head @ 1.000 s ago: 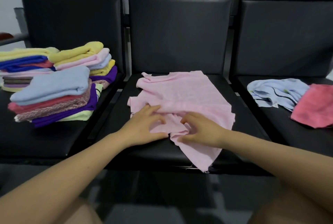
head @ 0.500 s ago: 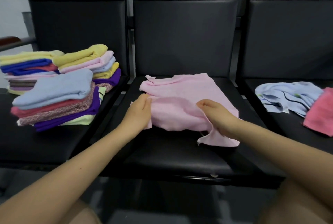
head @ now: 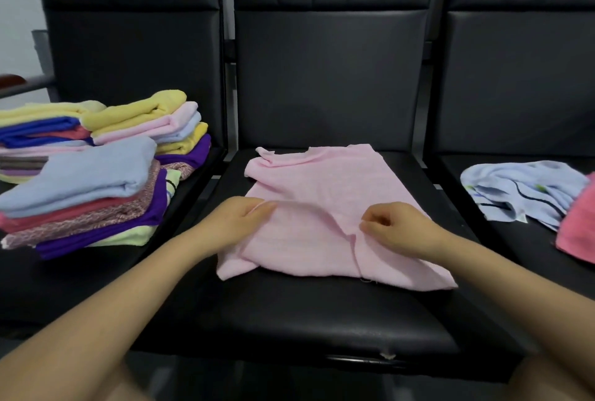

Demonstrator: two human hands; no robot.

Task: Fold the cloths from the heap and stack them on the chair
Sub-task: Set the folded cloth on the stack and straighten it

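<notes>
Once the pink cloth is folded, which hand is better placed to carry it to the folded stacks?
Probably the left hand: it holds the pink cloth on the side toward the folded stacks. The right hand would have to cross over.

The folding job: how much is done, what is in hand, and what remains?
Done: several stacks of folded cloths lie on the left chair. In hand: the left hand and right hand both pinch the pink cloth, partly folded on the middle chair. Left: a light blue cloth and a coral cloth, unfolded on the right chair.
</notes>
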